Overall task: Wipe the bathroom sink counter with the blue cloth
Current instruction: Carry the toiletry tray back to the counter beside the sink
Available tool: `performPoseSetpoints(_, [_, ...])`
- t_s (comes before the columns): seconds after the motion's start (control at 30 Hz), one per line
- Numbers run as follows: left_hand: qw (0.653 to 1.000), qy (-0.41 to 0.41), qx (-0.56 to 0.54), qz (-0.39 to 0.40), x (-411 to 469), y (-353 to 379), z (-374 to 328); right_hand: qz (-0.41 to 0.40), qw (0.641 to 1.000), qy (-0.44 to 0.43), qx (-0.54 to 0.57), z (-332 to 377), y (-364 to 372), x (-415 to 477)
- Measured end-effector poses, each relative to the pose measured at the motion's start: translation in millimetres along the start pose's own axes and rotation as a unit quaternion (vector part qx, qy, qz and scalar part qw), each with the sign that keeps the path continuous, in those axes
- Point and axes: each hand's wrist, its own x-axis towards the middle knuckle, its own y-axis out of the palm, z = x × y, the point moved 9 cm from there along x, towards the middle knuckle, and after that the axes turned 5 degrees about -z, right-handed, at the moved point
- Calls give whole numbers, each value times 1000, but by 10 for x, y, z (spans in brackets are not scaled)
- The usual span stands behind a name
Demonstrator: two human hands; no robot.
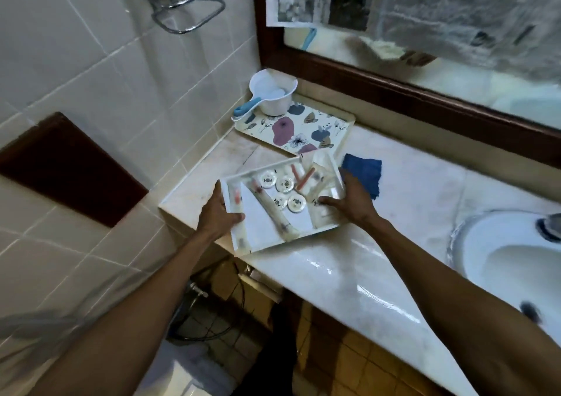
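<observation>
White tray [270, 241]; labels unreadable

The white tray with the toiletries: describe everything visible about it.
The white tray is a shallow rectangular tray with a low rim, apparently plastic. It holds four round white discs, wrapped tubes and reddish sticks. It sits skewed at the counter's left end. The left hand grips its left edge, the right hand its right side. The blue cloth lies just behind.

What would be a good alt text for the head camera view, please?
Both hands, left hand and right hand, grip a white tray of toiletries on a marble counter. A blue cloth lies just behind it, a floral tray with a dipper farther back.
</observation>
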Motion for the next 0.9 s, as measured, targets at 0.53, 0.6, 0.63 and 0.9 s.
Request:
performPoseSetpoints(0.53, [960, 237, 7, 152, -2228, 2122, -2270, -242, 965, 97, -4, -1675, -3029, -2737])
performPoseSetpoints(0.6, [950, 257, 13, 175, -2472, 2425, -2546, -271, 956, 113, 4, -1859, -3343, -3077])
performPoseSetpoints(0.63, [946, 265, 17, 186, -2587, 2548, -2673, -284, 951, 122, 5, -1946, -3466, -3213])
performPoseSetpoints(0.9, [898, 349, 70, 258, -3433, 3896, -3821, -391, 889, 238, 19, -2942, -4505, -4244])
